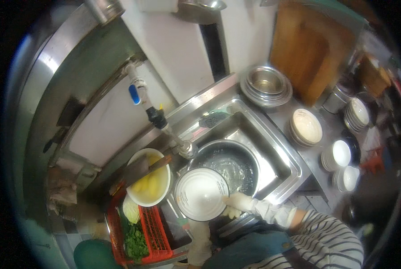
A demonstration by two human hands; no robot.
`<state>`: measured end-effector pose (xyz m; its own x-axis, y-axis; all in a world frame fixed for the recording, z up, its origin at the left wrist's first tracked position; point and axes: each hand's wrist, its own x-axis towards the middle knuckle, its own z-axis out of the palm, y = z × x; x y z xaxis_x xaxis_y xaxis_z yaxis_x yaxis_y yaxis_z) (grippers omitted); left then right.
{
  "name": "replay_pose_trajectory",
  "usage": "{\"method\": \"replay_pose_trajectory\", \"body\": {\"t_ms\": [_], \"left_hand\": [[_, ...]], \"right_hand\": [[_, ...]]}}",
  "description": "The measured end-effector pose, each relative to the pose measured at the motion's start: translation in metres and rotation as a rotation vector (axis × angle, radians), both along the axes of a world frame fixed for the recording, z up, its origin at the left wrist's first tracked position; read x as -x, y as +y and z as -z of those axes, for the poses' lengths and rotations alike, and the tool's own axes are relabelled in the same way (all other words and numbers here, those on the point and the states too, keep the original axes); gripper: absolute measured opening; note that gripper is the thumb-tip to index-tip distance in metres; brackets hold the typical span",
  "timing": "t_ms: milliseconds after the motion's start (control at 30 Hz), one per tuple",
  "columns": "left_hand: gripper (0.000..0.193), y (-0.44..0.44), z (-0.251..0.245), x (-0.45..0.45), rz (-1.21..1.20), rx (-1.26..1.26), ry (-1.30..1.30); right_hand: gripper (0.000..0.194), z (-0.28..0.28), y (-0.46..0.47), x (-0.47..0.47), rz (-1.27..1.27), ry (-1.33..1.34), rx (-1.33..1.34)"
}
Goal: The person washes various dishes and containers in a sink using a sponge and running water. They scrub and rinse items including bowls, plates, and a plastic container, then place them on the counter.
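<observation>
My right hand [238,203], in a whitish glove, grips the right rim of a white bowl [202,194] that bears writing near its edge. My left hand [199,230], also gloved, is at the bowl's lower edge; its fingers are hidden beneath the bowl. The bowl is over the near left side of a round metal basin [254,158], which stands in a stainless steel sink [281,141]. Rippling water [232,168] fills part of the basin. A faucet [187,148] reaches over the basin's far left rim.
Left of the bowl, a white tub [167,188] holds peeled yellow pieces in liquid, with a cleaver [136,171] across it. A red basket [158,235] with leafy greens stands below. Stacked metal bowls [264,82] and white bowls [306,127] line the right counter. A scouring pad [212,119] lies behind the basin.
</observation>
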<state>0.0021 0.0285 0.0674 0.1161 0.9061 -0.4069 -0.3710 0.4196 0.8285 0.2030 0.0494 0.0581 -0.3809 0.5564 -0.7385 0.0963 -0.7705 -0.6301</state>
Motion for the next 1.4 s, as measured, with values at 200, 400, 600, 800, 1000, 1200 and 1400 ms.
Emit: {"method": "replay_pose_trajectory", "body": {"t_ms": [200, 400, 600, 800, 1000, 1200, 1400], "left_hand": [[0.061, 0.015, -0.026, -0.044, 0.396, 0.092, -0.040], [0.062, 0.047, -0.093, -0.146, 0.870, 0.078, -0.239], [0.070, 0.079, -0.062, -0.325, 0.916, -0.213, -0.093], [0.069, 0.046, -0.035, -0.497, 1.073, -0.068, 0.015], [0.068, 0.035, -0.007, -0.585, 1.146, -0.020, 0.091], [0.068, 0.040, -0.001, -0.588, 1.114, 0.023, 0.053], [0.068, 0.080, 0.000, -0.449, 0.790, 0.127, -0.253]], "right_hand": [[0.074, -0.065, -0.032, -0.081, 0.103, -0.474, -0.455], [0.058, -0.100, -0.045, -0.208, 0.273, -0.650, -0.344], [0.050, -0.082, -0.033, -0.375, 0.603, -0.765, -0.538], [0.047, -0.077, -0.073, -0.480, 0.632, -0.865, -0.467], [0.045, -0.089, -0.136, -0.508, 0.681, -0.745, -0.387], [0.043, -0.124, -0.145, -0.474, 0.634, -0.595, -0.390], [0.043, -0.116, -0.108, -0.421, 0.380, -0.563, -0.965]]}}
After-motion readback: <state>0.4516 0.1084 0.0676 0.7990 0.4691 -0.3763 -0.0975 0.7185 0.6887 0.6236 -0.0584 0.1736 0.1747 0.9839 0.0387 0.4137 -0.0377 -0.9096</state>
